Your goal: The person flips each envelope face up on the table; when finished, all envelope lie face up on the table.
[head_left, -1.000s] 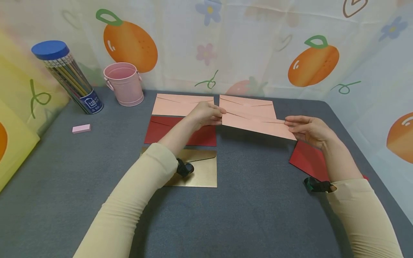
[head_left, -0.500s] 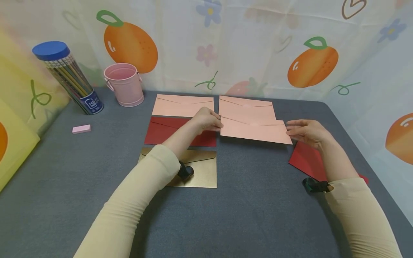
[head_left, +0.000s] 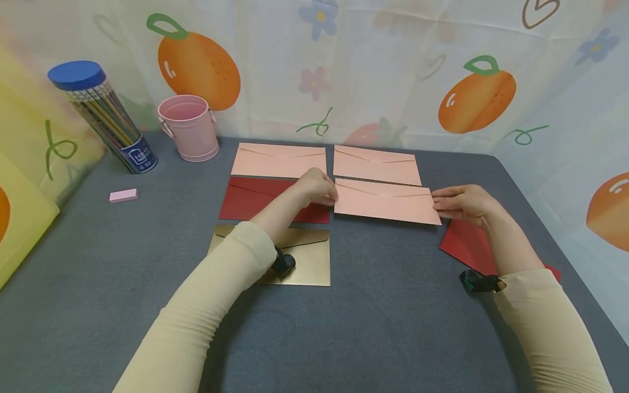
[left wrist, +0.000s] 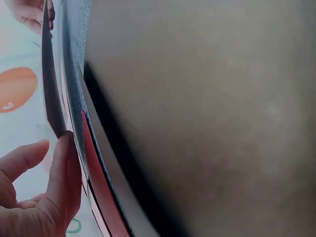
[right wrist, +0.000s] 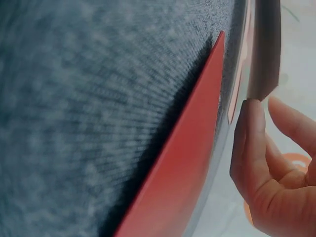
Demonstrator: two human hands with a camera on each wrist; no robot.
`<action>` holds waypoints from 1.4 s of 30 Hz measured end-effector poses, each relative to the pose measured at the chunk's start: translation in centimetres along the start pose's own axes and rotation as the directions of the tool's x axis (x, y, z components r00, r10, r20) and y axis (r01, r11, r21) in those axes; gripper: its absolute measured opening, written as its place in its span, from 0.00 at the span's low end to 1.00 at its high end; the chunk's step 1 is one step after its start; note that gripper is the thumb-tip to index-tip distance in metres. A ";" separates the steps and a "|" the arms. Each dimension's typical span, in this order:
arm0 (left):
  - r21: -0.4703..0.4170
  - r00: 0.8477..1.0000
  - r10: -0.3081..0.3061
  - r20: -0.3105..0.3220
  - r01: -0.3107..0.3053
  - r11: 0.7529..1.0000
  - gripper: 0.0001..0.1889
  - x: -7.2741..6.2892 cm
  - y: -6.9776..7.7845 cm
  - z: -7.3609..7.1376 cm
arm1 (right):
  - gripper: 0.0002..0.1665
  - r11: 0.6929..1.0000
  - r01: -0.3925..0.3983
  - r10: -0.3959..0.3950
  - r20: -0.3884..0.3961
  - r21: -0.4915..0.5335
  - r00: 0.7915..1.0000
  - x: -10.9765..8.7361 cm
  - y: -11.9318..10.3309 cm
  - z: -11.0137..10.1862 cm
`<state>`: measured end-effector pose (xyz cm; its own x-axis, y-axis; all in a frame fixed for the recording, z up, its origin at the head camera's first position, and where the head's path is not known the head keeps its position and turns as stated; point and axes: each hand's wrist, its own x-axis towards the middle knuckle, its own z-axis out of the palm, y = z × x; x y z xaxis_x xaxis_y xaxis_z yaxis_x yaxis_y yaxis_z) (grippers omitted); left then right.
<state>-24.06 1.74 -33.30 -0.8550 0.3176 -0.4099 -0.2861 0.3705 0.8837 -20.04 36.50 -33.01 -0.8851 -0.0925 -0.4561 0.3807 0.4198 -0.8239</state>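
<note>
A pale pink envelope is held by its two short edges, its near edge above a shadow on the table. My left hand holds its left end at the fingertips; in the left wrist view the thumb stands a little off it. My right hand holds the right end with thumb and fingertips. Just behind lies a second pink envelope. To the left, another pink envelope, a dark red envelope and a gold envelope lie in a column, partly hidden by my left arm.
Red envelopes lie askew under my right wrist. At the back left stand a pink bucket and a tilted-looking tub of pencils with a blue lid. A pink eraser lies on the grey table before them.
The held pink envelope has come nearer and lower, from overlapping the one behind to just in front of it. Both hands moved along with it, and it now looks straighter.
</note>
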 end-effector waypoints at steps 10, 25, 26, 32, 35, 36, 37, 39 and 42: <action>0.016 0.999 -0.010 0.041 0.009 1.000 0.18 -0.2 0.2 0.1 | 0.37 1.000 -0.023 0.023 -0.016 -0.010 1.000 0.2 0.1 0.3; 0.137 0.999 0.003 0.042 -0.008 0.991 0.18 -0.1 0.5 0.6 | 0.36 0.999 -0.033 0.033 0.036 0.010 0.999 0.2 -0.1 0.3; 0.135 0.999 0.001 0.041 -0.006 0.991 0.18 -0.1 0.5 0.6 | 0.36 0.999 -0.032 0.032 0.037 0.008 0.999 0.2 -0.1 0.3; 0.136 1.000 -0.011 0.024 0.008 0.991 0.11 -0.2 0.6 0.6 | 0.35 1.000 -0.029 0.029 0.037 -0.007 0.999 0.2 -0.2 0.6; 0.134 1.000 -0.007 0.016 0.005 0.991 0.09 -0.2 0.6 0.6 | 0.35 1.000 -0.030 0.030 0.035 -0.007 0.999 0.1 -0.2 0.6; 0.133 1.000 -0.006 0.015 0.004 0.991 0.09 -0.2 0.6 0.6 | 0.35 1.000 -0.030 0.030 0.034 -0.008 0.999 0.1 -0.2 0.7; 0.133 1.000 -0.004 0.015 0.002 0.991 0.09 -0.2 0.6 0.7 | 0.35 1.000 -0.030 0.030 0.034 -0.009 0.999 0.0 -0.3 0.7; 0.130 1.000 -0.003 0.016 0.001 0.992 0.11 -0.1 0.5 0.7 | 0.36 1.000 -0.030 0.031 0.036 -0.007 0.999 0.0 -0.3 0.7; 0.127 1.000 -0.003 0.020 0.000 0.992 0.15 0.0 0.4 0.7 | 0.36 1.000 -0.029 0.029 0.034 -0.006 0.999 -0.1 -0.4 0.7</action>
<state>-23.88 2.52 -33.07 -0.8455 0.3336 -0.4169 -0.2291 0.4787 0.8476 -19.92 35.67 -32.91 -0.8639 -0.1108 -0.4914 0.4049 0.4273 -0.8083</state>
